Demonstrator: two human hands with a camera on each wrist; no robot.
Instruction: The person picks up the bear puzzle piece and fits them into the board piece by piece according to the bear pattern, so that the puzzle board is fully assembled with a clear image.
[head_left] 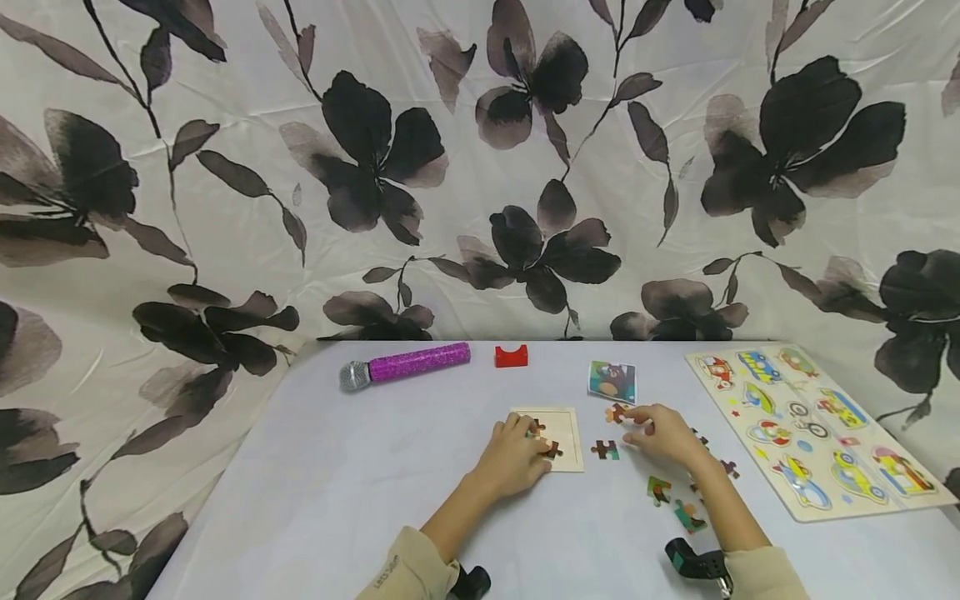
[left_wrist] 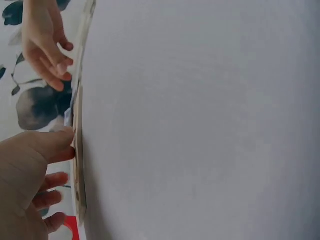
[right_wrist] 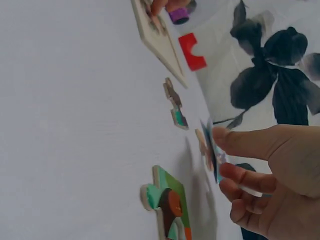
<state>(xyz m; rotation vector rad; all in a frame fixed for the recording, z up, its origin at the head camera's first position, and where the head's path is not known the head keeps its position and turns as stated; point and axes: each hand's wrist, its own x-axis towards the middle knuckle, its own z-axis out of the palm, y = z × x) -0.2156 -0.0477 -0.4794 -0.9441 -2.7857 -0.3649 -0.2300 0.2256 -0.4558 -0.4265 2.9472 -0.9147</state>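
Observation:
My left hand [head_left: 512, 457] lies over the left part of a small square wooden puzzle tray [head_left: 567, 417], partly hiding it. Its thumb and fingertips are at the tray in the left wrist view, beside brown puzzle pieces [head_left: 553, 451]. To the right, my right hand [head_left: 663, 433] hovers with thumb and loosely bent fingers apart and nothing between them. Its fingertips are close to an orange-brown jigsaw piece [head_left: 617, 412] on the table. A brown and green jigsaw piece [head_left: 604, 450] lies between that hand and the tray.
Several loose pieces, including a green one [head_left: 659, 491], lie beside and under the right forearm. A picture card [head_left: 612, 382] lies behind the right hand. A vehicle puzzle board [head_left: 813, 433] is at the right; a purple microphone [head_left: 408, 365] and red block [head_left: 512, 357] are at the back.

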